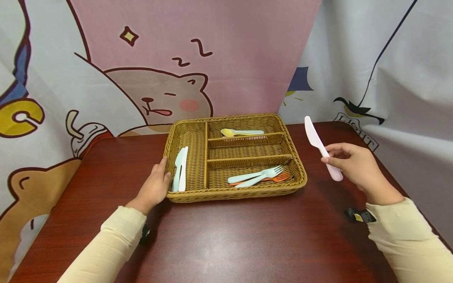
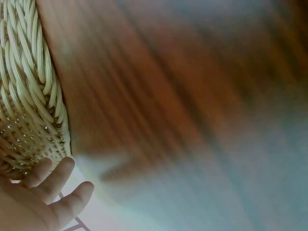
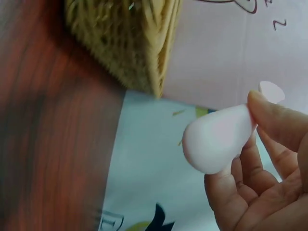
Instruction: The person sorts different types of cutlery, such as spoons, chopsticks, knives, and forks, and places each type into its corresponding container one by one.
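Observation:
My right hand (image 1: 354,163) pinches a pale pink plastic knife (image 1: 313,135) by its handle, between thumb and fingers. The knife is raised over the table to the right of a woven cutlery basket (image 1: 235,194), blade tip up and away from me. At the basket's left front corner, my left hand (image 1: 153,186) rests against the rim and outer wall; the left wrist view shows its fingers (image 2: 60,175) loosely extended. Lying in the left compartment are a mint knife (image 1: 177,171) and a white knife (image 1: 183,169).
In the basket's front right compartment lie light blue forks (image 1: 260,175) and orange forks (image 1: 281,177). A yellow spoon (image 1: 228,133) and a light blue handle (image 1: 253,132) lie in the back one. The basket stands on a dark red wooden table (image 1: 226,239), before a printed curtain (image 1: 247,47).

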The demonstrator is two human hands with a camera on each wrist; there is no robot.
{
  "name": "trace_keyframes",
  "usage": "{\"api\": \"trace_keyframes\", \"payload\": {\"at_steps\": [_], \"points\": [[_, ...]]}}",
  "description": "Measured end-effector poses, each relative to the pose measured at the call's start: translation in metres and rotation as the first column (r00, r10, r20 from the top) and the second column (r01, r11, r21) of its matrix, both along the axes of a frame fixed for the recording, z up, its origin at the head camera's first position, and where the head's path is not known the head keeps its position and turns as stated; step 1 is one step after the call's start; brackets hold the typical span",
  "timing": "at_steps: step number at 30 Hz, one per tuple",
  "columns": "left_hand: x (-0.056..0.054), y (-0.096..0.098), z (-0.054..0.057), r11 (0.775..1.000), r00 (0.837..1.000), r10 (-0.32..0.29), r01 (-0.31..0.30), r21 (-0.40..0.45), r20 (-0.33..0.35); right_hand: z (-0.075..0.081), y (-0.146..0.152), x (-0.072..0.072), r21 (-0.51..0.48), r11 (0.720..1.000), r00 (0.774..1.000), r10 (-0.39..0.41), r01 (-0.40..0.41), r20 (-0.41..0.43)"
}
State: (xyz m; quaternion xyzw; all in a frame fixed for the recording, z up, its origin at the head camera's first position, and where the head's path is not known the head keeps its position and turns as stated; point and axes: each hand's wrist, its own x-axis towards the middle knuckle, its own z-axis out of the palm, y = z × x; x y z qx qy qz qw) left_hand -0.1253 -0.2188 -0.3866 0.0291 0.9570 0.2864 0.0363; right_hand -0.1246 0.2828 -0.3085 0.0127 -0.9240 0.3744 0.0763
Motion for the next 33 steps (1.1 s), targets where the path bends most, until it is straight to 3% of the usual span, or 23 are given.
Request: {"api": "trace_keyframes", "payload": {"at_steps": [12, 20, 28, 33], "points": [[-0.001, 0.001, 0.001, 1.0, 1.0, 0.005, -0.005, -0.005, 0.016, 0.012, -0.038, -0.012, -0.215, 0.976, 0.997, 0.039, -0.023, 0.071], [0.0, 0.001, 0.001, 1.0, 1.0, 0.004, -0.004, -0.005, 0.007, 0.014, -0.063, -0.019, -0.37, 0.928, 0.989, 0.091, -0.042, 0.117], [0.0, 0.0, 0.0, 1.0, 1.0, 0.007, -0.007, -0.003, 0.0, 0.018, -0.092, -0.022, -0.458, 0.887, 0.978, 0.138, -0.051, 0.158], [0.0, 0.0, -0.001, 1.0, 1.0, 0.004, -0.004, 0.001, -0.009, 0.019, -0.113, -0.024, -0.532, 0.844, 0.968, 0.183, -0.066, 0.17]]}}
